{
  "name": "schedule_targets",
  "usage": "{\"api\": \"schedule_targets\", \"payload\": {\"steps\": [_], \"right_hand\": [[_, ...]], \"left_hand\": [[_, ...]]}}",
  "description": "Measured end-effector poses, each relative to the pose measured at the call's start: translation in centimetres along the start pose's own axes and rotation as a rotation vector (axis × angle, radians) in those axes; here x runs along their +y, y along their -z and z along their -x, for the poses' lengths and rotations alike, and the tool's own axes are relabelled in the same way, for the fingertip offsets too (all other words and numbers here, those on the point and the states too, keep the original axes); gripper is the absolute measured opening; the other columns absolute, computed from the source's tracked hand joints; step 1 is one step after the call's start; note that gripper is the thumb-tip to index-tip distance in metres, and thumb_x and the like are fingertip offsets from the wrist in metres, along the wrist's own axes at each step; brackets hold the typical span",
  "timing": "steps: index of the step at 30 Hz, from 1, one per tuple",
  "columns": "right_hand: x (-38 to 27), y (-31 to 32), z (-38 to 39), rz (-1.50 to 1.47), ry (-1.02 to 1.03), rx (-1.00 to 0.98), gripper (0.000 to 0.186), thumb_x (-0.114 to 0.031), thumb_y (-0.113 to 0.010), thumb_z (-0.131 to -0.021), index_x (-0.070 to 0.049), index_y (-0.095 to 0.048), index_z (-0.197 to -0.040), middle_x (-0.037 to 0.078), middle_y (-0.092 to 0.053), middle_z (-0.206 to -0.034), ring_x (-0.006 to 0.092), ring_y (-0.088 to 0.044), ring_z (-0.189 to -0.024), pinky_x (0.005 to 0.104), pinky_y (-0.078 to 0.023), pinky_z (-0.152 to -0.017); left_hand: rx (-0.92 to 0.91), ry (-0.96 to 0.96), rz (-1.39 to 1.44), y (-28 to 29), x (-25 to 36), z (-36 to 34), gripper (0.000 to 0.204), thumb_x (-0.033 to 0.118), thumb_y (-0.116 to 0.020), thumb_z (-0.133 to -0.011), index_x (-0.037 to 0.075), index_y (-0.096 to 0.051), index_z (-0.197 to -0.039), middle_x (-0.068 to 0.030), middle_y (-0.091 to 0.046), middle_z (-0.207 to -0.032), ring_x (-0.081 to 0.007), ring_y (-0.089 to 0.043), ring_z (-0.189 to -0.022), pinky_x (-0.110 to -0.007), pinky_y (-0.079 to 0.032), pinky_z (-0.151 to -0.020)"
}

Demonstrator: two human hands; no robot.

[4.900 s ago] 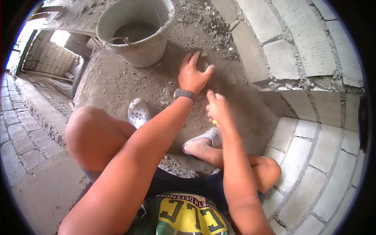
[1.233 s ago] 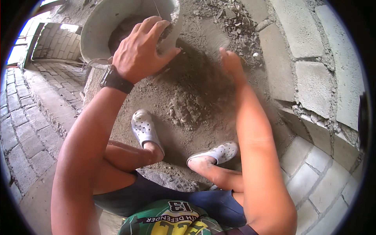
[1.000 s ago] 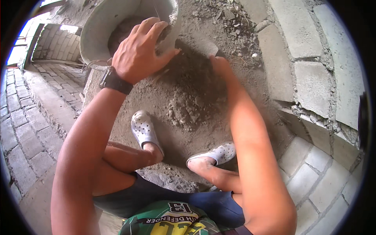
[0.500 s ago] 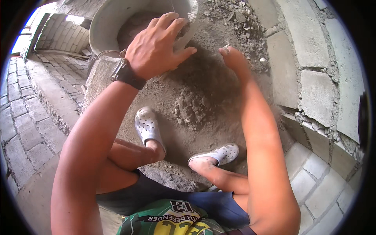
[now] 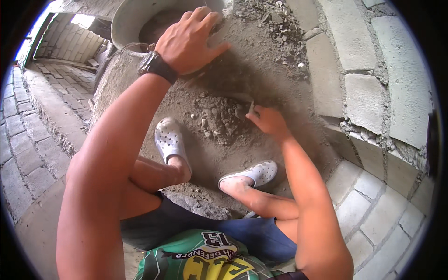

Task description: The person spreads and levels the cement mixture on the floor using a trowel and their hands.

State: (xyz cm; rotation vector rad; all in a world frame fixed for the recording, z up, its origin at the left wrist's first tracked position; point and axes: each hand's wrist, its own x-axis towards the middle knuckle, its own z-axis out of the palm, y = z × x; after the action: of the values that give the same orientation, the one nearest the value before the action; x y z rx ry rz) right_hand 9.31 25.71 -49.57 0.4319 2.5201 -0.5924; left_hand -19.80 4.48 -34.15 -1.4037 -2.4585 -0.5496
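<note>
My left hand, a dark watch on its wrist, has its fingers apart and curved at the near rim of a large, pale, dirty bucket that has grey material inside. My right hand is closed on a thin, flat, pale grey piece, blurred and partly lost in dust, at the right side of a heap of crumbled grey debris. The heap lies on the dusty concrete between the bucket and my feet in pale perforated clogs.
A block wall with rough mortar joints rises close on the right. Loose rubble lies along its foot at the back. On the left, a ledge and paved lower ground run toward a block-walled opening.
My right hand has come down and toward me from beside the back rubble to the heap, with dust around it. My left hand has shifted up and slightly right, staying at the bucket.
</note>
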Motion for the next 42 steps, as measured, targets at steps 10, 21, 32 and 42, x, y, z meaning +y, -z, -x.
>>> {"api": "schedule_targets", "payload": {"steps": [10,21,32,42], "right_hand": [[-11.0,0.4,-8.5,-0.078,0.151,0.218,0.069,-0.072,-0.062,-0.094,-0.014,-0.075,-0.129,0.013,-0.078,-0.114,0.0359,-0.072,-0.113,0.049,-0.057,-0.095],[-5.4,2.0,-10.3,0.125,0.227,-0.367,0.066,-0.068,-0.067,-0.091,-0.011,-0.081,-0.119,0.021,-0.076,-0.121,0.0408,-0.068,-0.121,0.0507,-0.052,-0.104],[3.2,-2.9,3.0,-0.342,-0.337,0.328,0.059,-0.064,-0.065,-0.095,-0.009,-0.08,-0.109,0.023,-0.076,-0.109,0.0436,-0.071,-0.108,0.052,-0.054,-0.093],[5.1,-9.3,11.8,-0.452,-0.419,0.472,0.059,-0.061,-0.059,-0.102,-0.004,-0.075,-0.096,0.02,-0.074,-0.083,0.0416,-0.073,-0.079,0.0497,-0.053,-0.068]], "left_hand": [[-0.034,-0.006,0.089,1.8,1.1,0.3,0.055,0.042,-0.08,-0.086,0.005,-0.062,-0.122,-0.0166,-0.063,-0.116,-0.0373,-0.065,-0.112,-0.048,-0.055,-0.092],[-0.056,0.009,0.074,2.0,0.8,0.7,0.052,0.043,-0.08,-0.086,0.006,-0.063,-0.119,-0.015,-0.064,-0.113,-0.0352,-0.066,-0.111,-0.047,-0.056,-0.09],[-0.001,0.012,0.087,1.8,2.9,-0.2,0.061,0.041,-0.084,-0.083,0.008,-0.062,-0.129,-0.016,-0.064,-0.126,-0.0382,-0.066,-0.115,-0.047,-0.056,-0.095],[0.474,0.07,0.371,-0.2,5.8,0.7,0.048,0.038,-0.084,-0.089,0.007,-0.07,-0.122,-0.0134,-0.074,-0.119,-0.029,-0.071,-0.111,-0.042,-0.057,-0.095]]}}
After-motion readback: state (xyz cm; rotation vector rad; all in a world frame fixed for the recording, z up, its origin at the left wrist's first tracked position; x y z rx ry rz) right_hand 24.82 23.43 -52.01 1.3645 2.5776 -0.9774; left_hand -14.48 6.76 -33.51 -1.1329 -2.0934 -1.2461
